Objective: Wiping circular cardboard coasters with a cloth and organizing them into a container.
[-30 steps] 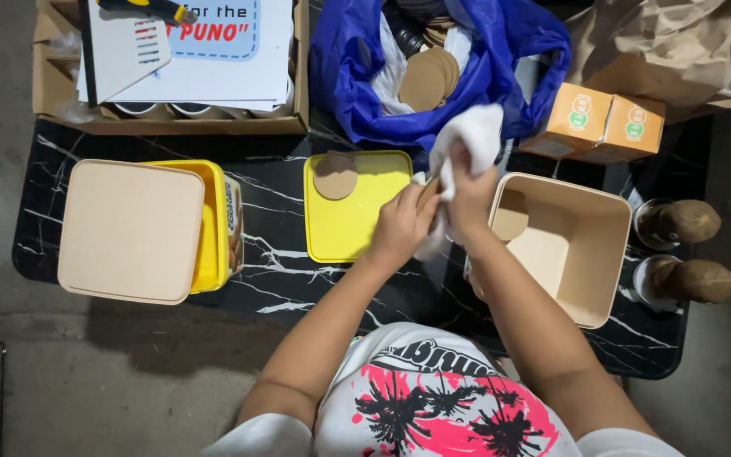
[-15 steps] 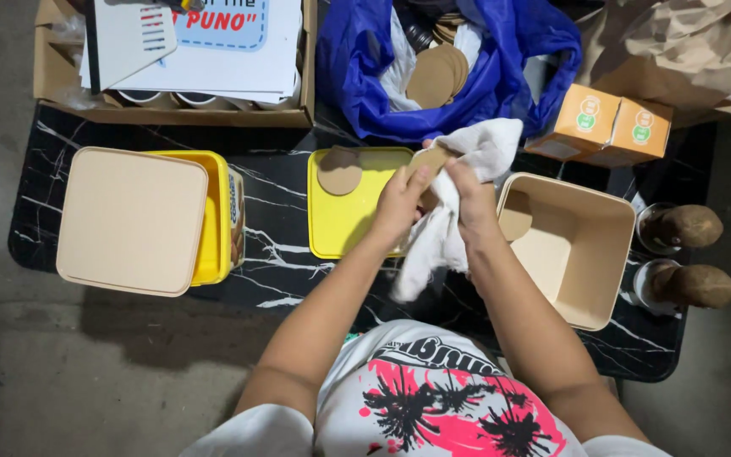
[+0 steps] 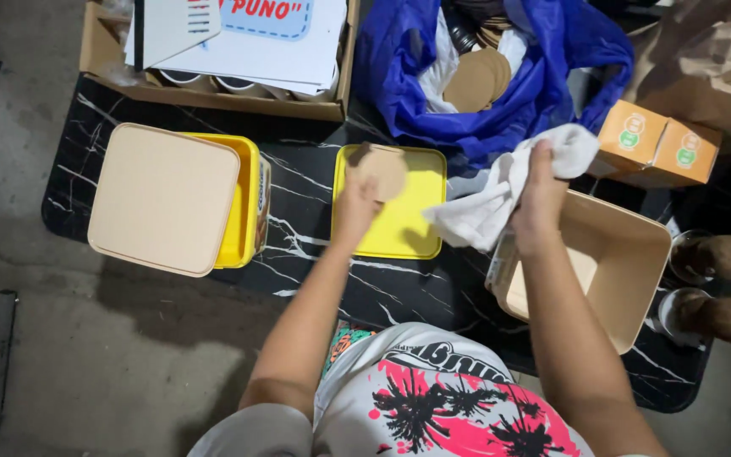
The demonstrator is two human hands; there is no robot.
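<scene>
Before you lies the black marbled bench (image 3: 129,211), carrying a beige box (image 3: 602,254) at your right and a yellow lid (image 3: 403,224) in the middle. Your right hand (image 3: 539,199) has its grip closed around a white cloth (image 3: 501,190) above the box's near corner. Your left hand (image 3: 355,203) pinches a round brown disc (image 3: 382,172) over the yellow lid.

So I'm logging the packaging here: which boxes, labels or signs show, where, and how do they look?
Printed card: top centre, in a cardboard box; white, blue panel, red lettering.
Two small cartons: right of the white cloth; orange, round green labels.
</scene>
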